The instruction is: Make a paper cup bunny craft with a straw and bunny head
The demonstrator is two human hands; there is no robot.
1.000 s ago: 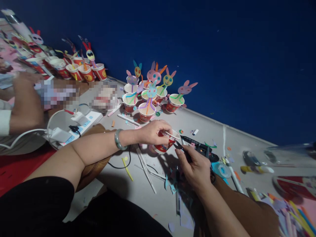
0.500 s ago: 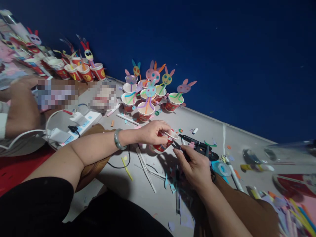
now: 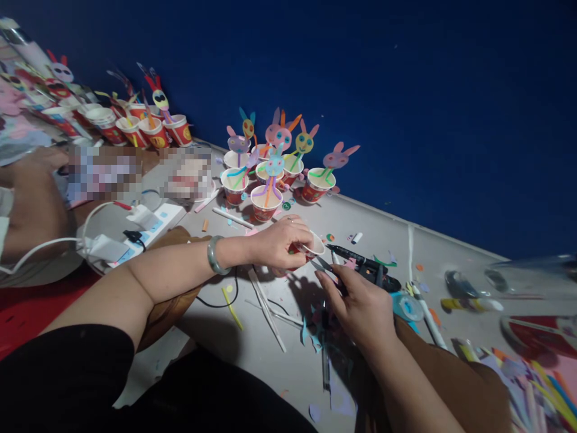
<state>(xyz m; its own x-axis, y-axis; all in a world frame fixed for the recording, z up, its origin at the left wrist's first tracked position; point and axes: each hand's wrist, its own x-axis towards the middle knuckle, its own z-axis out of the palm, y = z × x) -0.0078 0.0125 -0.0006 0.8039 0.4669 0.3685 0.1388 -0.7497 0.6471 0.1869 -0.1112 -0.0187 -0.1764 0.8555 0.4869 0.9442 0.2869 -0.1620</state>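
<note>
My left hand point(image 3: 286, 242), with a bangle at the wrist, is closed around the red and white paper cup point(image 3: 318, 245). Its fingers hide much of the cup, which is tilted with the rim towards the right. In my right hand point(image 3: 360, 297) is a pair of scissors point(image 3: 323, 264), the blades pointing at the cup's rim and the handles mostly hidden by my fingers. Just behind the right hand lies a black marker point(image 3: 356, 257). Several paper cups point(image 3: 267, 207) with paper rabbit figures on coloured stems stand beyond my left hand.
A white power strip point(image 3: 157, 231) with plugs and cables lies left. Another person's arm point(image 3: 38, 204) reaches in at the far left, near more decorated cups point(image 3: 179, 131). Paper scraps point(image 3: 311, 337), white sticks point(image 3: 268, 310) and a tape roll point(image 3: 409, 307) lie about. A blue wall point(image 3: 428, 120) rises behind.
My left hand has turned over the cup and now covers more of its side. The scissors' blades appear more spread. My right hand has shifted slightly to the right.
</note>
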